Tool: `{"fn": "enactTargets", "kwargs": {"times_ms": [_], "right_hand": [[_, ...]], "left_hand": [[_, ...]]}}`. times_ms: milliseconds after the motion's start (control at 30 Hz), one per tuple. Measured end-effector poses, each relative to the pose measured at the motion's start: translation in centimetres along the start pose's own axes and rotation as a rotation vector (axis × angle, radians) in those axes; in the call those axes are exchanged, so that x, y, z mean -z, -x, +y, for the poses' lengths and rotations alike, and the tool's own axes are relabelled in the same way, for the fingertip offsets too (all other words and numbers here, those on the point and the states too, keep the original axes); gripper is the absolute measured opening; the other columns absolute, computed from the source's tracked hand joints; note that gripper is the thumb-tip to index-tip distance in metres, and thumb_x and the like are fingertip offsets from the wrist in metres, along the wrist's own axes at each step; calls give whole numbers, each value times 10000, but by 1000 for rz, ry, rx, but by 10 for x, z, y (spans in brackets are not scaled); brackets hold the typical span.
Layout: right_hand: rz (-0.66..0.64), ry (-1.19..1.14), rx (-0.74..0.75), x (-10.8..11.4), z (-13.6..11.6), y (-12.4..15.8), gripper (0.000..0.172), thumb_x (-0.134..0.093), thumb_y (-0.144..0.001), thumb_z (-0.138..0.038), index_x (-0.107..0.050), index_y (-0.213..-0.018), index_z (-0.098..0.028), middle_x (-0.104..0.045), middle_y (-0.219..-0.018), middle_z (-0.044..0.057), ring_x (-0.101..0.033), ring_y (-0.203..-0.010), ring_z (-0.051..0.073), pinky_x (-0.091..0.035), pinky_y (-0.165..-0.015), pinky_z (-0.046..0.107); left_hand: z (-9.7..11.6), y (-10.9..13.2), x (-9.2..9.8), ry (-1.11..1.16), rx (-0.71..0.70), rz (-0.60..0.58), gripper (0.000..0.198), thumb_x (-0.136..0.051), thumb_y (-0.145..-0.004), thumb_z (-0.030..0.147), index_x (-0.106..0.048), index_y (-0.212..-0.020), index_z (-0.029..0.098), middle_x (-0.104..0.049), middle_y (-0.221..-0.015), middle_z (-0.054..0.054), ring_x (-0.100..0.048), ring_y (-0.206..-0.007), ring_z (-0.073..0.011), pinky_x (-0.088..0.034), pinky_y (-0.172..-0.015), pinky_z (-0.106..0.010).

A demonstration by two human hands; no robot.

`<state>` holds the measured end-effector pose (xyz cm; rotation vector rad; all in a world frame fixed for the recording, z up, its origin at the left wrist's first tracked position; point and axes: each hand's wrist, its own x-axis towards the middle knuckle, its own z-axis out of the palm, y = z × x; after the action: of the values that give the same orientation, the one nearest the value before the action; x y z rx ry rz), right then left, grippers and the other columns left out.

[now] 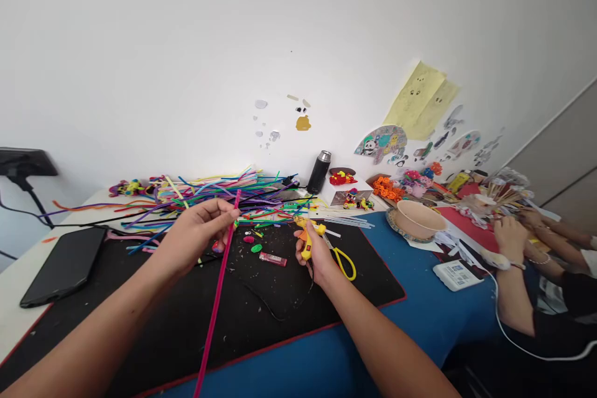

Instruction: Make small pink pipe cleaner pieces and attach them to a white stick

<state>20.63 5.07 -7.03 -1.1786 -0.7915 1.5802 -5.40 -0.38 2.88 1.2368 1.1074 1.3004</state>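
Note:
Between the thumb and fingers of my left hand (208,230) is a long magenta pipe cleaner (219,289), its lower end hanging toward the bottom of the view. My right hand (319,255) is wrapped round a yellow hot glue gun (306,245), whose dark cord trails below. Yellow-handled scissors (346,264) lie beside the right hand, partly hidden by it. On the black mat (261,336) between my hands are a green fuzzy oval (256,249), a magenta fuzzy piece (249,239) and a small pink and clear item like a lighter (273,259).
A heap of coloured pipe cleaners (224,189) lies along the wall. A phone (63,267) rests at left. A black flask (319,173) stands behind, near a white box (345,193). At right are a bowl (421,219) and a co-worker's hands (510,239).

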Motion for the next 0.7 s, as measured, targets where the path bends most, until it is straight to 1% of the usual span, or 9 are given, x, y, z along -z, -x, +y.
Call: {"fn": "enactTargets", "kwargs": {"times_ms": [100,200,300,367,433,500,567,700], "right_hand": [[18,2,-54,10,1,-3,554,-552,-966,-683,-658,-928,-141,-600,-577,-7,-516,-385,95,-287,-348,188],[-41,88,-96,11,0,-5,569,-505,-991,-684,-661,-980,-137,-639,-644,15,-576,-427,104,-292,-363,183],[-90,270,-108,11,-4,-5,592,-415,-1024,-689,-641,-1028,-142,-664,-712,22,-615,-463,104,-319,-383,182],[-86,424,-86,13,-7,-4,584,-338,-1055,-664,-620,-1059,-153,-678,-744,24,-637,-484,106,-348,-397,182],[-66,545,-60,17,-11,-2,553,-309,-1074,-629,-606,-1062,-163,-690,-751,26,-653,-492,112,-365,-402,180],[-49,631,-46,23,-15,0,516,-341,-1080,-591,-608,-986,-160,-689,-697,30,-647,-463,122,-360,-386,184],[-46,736,-38,31,-19,3,490,-417,-1071,-557,-609,-860,-159,-665,-601,28,-619,-407,130,-335,-361,190],[-88,906,-27,46,-30,12,457,-655,-976,-491,-606,-657,-167,-561,-407,-8,-524,-302,114,-262,-350,194]], "left_hand": [[-7,1,-6,-56,24,-64,448,-824,-759,585,-611,-787,192,-589,-563,45,-512,-472,-110,-435,-492,-231],[-12,1,-11,-94,39,-121,472,-804,-759,618,-598,-766,193,-579,-577,48,-517,-482,-108,-431,-510,-235],[-13,2,-15,-120,50,-161,490,-801,-738,638,-600,-761,191,-585,-595,46,-520,-484,-106,-421,-516,-238],[-13,3,-16,-125,56,-179,496,-803,-724,643,-604,-767,191,-598,-611,40,-529,-494,-111,-419,-518,-242],[-13,3,-16,-125,64,-196,501,-798,-720,652,-605,-772,192,-604,-619,34,-536,-508,-117,-422,-522,-246],[-13,4,-16,-124,67,-207,508,-792,-720,661,-604,-780,193,-602,-625,33,-536,-519,-120,-424,-529,-248],[-13,5,-16,-128,66,-214,510,-791,-719,664,-601,-781,195,-592,-628,37,-536,-526,-121,-427,-536,-250],[-11,7,-17,-135,65,-222,515,-797,-711,667,-605,-781,194,-590,-643,36,-539,-543,-126,-431,-554,-257]]}}
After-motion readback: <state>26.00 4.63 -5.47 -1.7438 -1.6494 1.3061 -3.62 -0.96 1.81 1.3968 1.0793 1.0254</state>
